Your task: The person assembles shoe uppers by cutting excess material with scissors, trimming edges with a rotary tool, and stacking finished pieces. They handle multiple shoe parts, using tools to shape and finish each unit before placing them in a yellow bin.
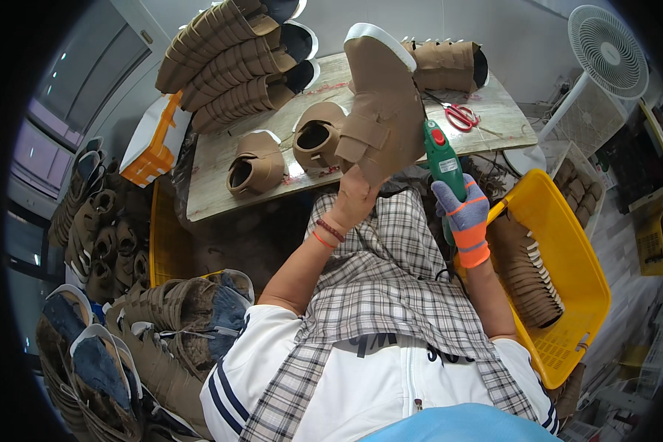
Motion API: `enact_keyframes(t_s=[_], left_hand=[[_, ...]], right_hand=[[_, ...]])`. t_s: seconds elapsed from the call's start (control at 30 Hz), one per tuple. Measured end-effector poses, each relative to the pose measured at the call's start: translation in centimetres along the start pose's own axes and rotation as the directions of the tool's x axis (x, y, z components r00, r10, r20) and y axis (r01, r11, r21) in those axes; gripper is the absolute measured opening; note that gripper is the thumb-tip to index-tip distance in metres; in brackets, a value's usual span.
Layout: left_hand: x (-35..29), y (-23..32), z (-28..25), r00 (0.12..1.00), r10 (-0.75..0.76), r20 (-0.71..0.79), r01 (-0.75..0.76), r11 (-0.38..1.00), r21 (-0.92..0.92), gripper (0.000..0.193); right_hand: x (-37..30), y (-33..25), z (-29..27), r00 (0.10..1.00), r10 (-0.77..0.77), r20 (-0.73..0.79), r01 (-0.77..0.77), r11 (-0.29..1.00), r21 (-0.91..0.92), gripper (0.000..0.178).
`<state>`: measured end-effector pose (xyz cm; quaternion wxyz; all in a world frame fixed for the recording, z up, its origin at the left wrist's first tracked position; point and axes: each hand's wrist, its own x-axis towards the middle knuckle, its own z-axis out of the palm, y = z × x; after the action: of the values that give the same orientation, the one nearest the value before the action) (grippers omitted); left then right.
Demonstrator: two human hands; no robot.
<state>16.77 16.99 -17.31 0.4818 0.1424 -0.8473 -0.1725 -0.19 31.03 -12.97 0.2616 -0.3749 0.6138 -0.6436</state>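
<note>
Brown boot (384,110), sole end up, above the surface (210,173)
Left fingers (356,181) clasp its lower end; gloved right fingers (446,194) wrap a green handheld tool (443,156).

The person wore a white short-sleeved top (376,376) with navy stripes (222,405) on the sleeves and a front zip (410,368), under a checked apron (368,295) of white, grey and black. On the left wrist were a dark red beaded bracelet (330,230) and a thin orange band (323,240). The right hand (461,208) had a grey glove with orange parts and an orange cuff (473,249).
</note>
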Motion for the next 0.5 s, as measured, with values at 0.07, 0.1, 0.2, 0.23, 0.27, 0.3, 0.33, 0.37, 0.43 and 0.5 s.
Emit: enact_keyframes(t_s=[0.07,0.1,0.2,0.23,0.27,0.3,0.33,0.37,0.43,0.5], left_hand=[[-0.8,-0.6,0.6,0.997,0.079,0.016,-0.080,0.994,0.069,0.012],[-1.2,-0.6,0.6,0.996,0.070,0.056,-0.075,0.992,0.101,0.014],[-2.2,-0.1,0.1,0.986,0.056,0.155,-0.084,0.980,0.181,0.017],[-2.3,0.3,-0.2,0.982,0.066,0.178,-0.101,0.976,0.193,0.017],[-2.4,0.7,-0.5,0.977,0.076,0.200,-0.118,0.971,0.207,0.018],[-2.5,1.3,-1.1,0.983,0.061,0.172,-0.095,0.976,0.196,0.017],[-2.1,1.9,-1.7,0.988,0.053,0.144,-0.079,0.980,0.184,0.017],[-1.7,2.6,-2.4,0.992,0.045,0.115,-0.064,0.983,0.170,0.017],[-1.1,3.9,-4.9,0.999,-0.039,0.006,0.036,0.961,0.274,0.016],[-0.4,4.0,-7.1,0.993,-0.114,-0.037,0.120,0.913,0.391,0.016]], right_hand=[[0.2,-0.1,-0.1,1.000,0.005,0.009,-0.005,1.000,0.018,0.028],[0.3,-0.1,-0.2,1.000,0.004,0.016,-0.004,1.000,0.029,0.027],[0.7,-0.5,0.0,0.998,0.021,0.053,-0.026,0.995,0.096,0.024],[0.8,-0.7,0.1,0.997,0.030,0.070,-0.039,0.992,0.122,0.024],[1.0,-1.0,0.1,0.998,0.042,0.056,-0.049,0.990,0.129,0.023],[1.2,-1.2,0.1,0.997,0.057,0.050,-0.063,0.989,0.136,0.023],[1.6,-1.3,0.1,0.997,0.067,0.040,-0.072,0.987,0.144,0.023],[1.8,-1.0,-0.2,0.998,0.060,0.007,-0.060,0.991,0.116,0.024],[2.2,0.5,-1.5,0.997,0.071,-0.032,-0.069,0.996,0.051,0.026],[1.8,1.6,-2.6,0.996,0.078,-0.053,-0.074,0.994,0.081,0.028]])
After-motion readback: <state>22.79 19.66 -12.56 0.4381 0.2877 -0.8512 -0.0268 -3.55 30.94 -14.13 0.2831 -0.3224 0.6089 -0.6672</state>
